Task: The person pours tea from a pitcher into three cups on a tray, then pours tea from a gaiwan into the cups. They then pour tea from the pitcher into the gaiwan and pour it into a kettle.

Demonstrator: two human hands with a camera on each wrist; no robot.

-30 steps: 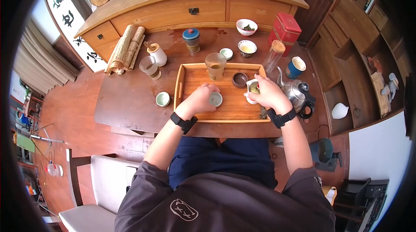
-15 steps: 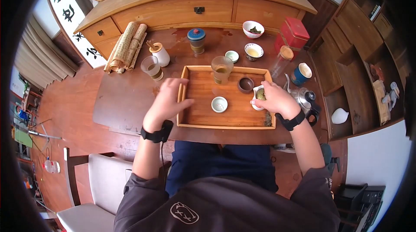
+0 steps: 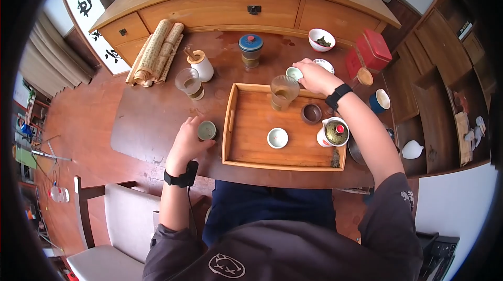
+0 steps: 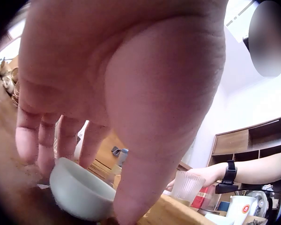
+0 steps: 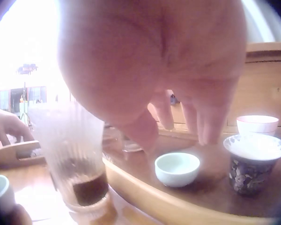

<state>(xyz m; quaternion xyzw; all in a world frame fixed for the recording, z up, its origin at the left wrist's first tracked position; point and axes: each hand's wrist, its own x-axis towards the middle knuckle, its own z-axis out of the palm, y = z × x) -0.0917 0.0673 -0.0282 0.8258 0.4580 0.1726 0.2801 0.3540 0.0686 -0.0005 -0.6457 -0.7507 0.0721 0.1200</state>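
My left hand [image 3: 187, 139] is beside the tray, spread around a pale green teacup [image 3: 207, 130] on the table. In the left wrist view, the thumb lies at the near rim of the teacup [image 4: 79, 190] and loosely splayed fingers are behind it. Past the tray's far edge, my right hand [image 3: 313, 77] reaches over a second pale green teacup [image 3: 294, 74]. The right wrist view shows the thumb and fingers hanging above this teacup [image 5: 177, 169], apart from it. On the wooden tray [image 3: 251, 159] stand another small pale teacup [image 3: 277, 138] and a white spouted teapot [image 3: 335, 132] with a red-knobbed lid.
The tray also bears a ribbed glass [image 3: 283, 92] with brown liquid and a dark cup [image 3: 311, 114]. Around it are another glass [image 3: 189, 83], a white jar [image 3: 201, 66], a blue-lidded cup [image 3: 250, 50], a leaf bowl [image 3: 321, 40] and a red tin [image 3: 369, 53].
My left hand has left the teacup on the tray and moved left to the one beside it. My right hand has let go of the teapot and reached forward over the far teacup.
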